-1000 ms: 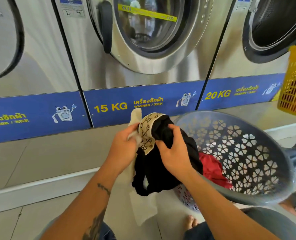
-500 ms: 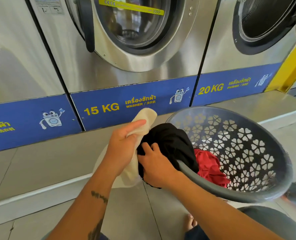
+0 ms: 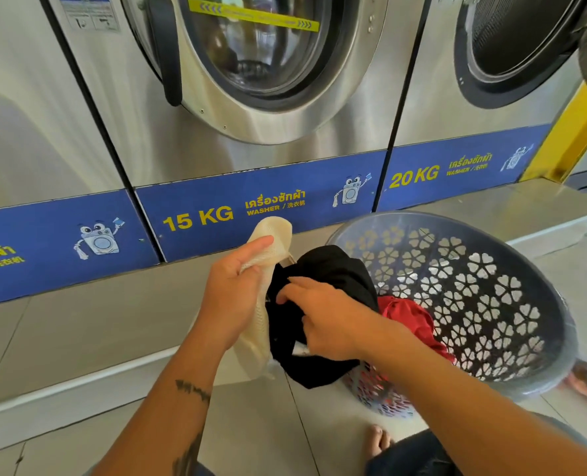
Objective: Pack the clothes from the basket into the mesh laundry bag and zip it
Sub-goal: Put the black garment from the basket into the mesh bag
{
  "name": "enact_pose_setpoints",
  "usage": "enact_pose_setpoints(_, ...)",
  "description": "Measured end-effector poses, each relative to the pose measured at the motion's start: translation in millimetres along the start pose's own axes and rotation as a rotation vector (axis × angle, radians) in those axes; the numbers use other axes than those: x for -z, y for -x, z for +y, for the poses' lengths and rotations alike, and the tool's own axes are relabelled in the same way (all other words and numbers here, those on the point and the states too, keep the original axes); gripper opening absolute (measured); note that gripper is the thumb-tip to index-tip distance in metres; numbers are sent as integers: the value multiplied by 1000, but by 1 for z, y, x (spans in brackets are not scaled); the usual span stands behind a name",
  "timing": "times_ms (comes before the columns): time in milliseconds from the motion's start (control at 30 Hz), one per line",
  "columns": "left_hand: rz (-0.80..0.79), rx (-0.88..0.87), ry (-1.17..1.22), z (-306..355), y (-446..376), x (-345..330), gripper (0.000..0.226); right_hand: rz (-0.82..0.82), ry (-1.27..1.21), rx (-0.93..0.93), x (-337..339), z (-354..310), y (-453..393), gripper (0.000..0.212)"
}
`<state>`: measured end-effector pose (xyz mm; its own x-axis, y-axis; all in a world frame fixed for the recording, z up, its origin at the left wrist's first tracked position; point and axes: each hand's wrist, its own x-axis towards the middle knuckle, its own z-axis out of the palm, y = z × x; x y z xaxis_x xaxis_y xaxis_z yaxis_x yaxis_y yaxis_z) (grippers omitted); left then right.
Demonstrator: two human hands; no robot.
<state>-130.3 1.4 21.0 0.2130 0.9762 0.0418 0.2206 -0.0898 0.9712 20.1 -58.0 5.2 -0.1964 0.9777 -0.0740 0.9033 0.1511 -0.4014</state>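
Note:
My left hand (image 3: 233, 293) grips the edge of the cream mesh laundry bag (image 3: 271, 235) and holds it up in front of the washers. My right hand (image 3: 323, 321) is closed on a black garment (image 3: 333, 269) and has it bunched against the bag's opening; part of the cloth hangs down below my hand. To the right stands the grey plastic basket (image 3: 491, 304), tilted toward me, with a red garment (image 3: 409, 317) lying at its near left side.
A row of steel front-load washers fills the back, the middle one (image 3: 257, 63) labelled 15 KG, with a raised tiled step below. My bare foot (image 3: 378, 441) rests on the tiled floor under the basket. A yellow post (image 3: 567, 139) stands at far right.
The black garment's patterned band has disappeared from sight and the cloth has gone lower against the bag. My right hand shifted from the top of the garment to its side. The view swung slightly right.

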Motion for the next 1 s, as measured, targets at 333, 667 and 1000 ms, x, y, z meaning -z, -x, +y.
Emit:
enact_pose_setpoints(333,10,-11,-3,4,-3,-6,48,-72,722,-44,-16,36,11,92)
enact_pose_setpoints(667,-18,-33,-93,2,-7,-12,51,391,106,-331,4,34,-36,40)
enact_pose_setpoints(1000,53,-106,-15,19,-20,-32,52,83,314,-26,-16,40,-35,64)
